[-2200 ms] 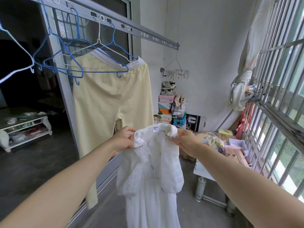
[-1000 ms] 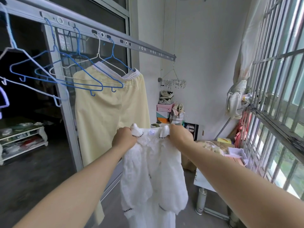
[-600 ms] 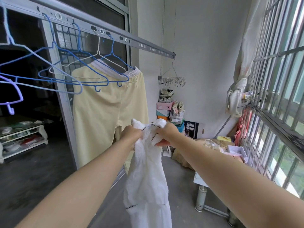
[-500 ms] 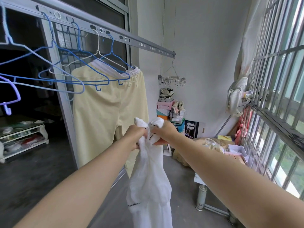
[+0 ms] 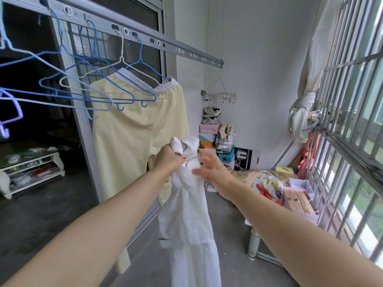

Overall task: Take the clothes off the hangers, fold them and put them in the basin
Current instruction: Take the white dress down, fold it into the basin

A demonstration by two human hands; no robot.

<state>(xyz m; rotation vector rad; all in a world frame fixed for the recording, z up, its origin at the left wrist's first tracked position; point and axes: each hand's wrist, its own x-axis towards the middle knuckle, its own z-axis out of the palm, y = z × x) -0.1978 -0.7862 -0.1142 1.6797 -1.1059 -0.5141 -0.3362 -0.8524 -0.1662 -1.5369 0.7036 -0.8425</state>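
A white dress (image 5: 187, 220) with dark-dotted trim hangs folded lengthwise in front of me. My left hand (image 5: 169, 159) grips both of its shoulders bunched together at the top. My right hand (image 5: 211, 167) is just to the right of the bunch, fingers spread and relaxed, its fingertips at the fabric's edge and holding nothing. Pale yellow trousers (image 5: 132, 131) hang from a hanger on the grey drying rail (image 5: 145, 38). Several empty blue and white wire hangers (image 5: 83, 88) hang left of them. No basin is in view.
A low table (image 5: 298, 204) with boxes and clutter stands at the right under the barred window (image 5: 352, 121). Stacked shoe boxes (image 5: 211, 133) and shoes sit against the back wall. A clip hanger (image 5: 219, 96) dangles there. The concrete floor (image 5: 226, 245) lies below the dress.
My two hands brought the dress's shoulders together, folding it lengthwise. The left hand took both shoulders, and the right hand let go and opened.
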